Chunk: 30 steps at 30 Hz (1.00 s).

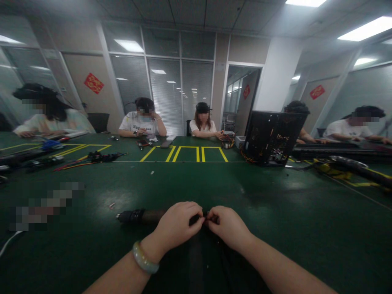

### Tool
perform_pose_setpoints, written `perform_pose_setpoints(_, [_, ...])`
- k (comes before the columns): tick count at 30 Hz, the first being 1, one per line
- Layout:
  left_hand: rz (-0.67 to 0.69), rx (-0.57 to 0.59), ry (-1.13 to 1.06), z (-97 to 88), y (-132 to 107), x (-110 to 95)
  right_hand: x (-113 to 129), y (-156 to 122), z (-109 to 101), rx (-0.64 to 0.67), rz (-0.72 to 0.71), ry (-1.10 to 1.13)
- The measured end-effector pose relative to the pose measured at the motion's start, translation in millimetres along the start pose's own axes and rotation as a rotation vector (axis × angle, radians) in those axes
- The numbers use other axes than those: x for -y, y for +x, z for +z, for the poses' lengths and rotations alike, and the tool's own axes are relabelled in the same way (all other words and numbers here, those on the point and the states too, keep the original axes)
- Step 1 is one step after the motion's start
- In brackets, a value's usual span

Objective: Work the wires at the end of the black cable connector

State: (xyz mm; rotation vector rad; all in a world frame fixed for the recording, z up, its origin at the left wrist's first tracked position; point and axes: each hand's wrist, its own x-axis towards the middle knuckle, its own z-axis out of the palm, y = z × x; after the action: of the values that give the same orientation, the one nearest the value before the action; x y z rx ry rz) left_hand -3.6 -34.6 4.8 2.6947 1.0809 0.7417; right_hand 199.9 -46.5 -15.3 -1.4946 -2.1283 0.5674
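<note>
My left hand (181, 223) wears a pale green bangle (145, 259) and is closed in a pinch. Facing it, my right hand (229, 227) is closed the same way, and the fingertips of both meet. Something small and dark seems to be between them, but the fingers hide most of it. A dark cylindrical tool (150, 216), with a ribbed black collar and a metal tip pointing left, lies on the green table behind my left hand. Its right part is hidden by that hand. A dark strip or cable runs toward me below my right hand, too dim to make out.
A black computer case (271, 138) stands at the back right. Cables and electronic parts (98, 157) lie at the left. A small scrap (112, 205) and a blurred-out flat object (45, 206) are nearer. Several people sit around the table (183, 179).
</note>
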Motion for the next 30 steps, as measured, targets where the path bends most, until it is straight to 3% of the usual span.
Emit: perform_pose_setpoints(30, [-0.049, 0.004, 0.005, -0.6, 0.6, -2.1, 1.7, 0.3, -1.3, 0.009, 0.01, -0.012])
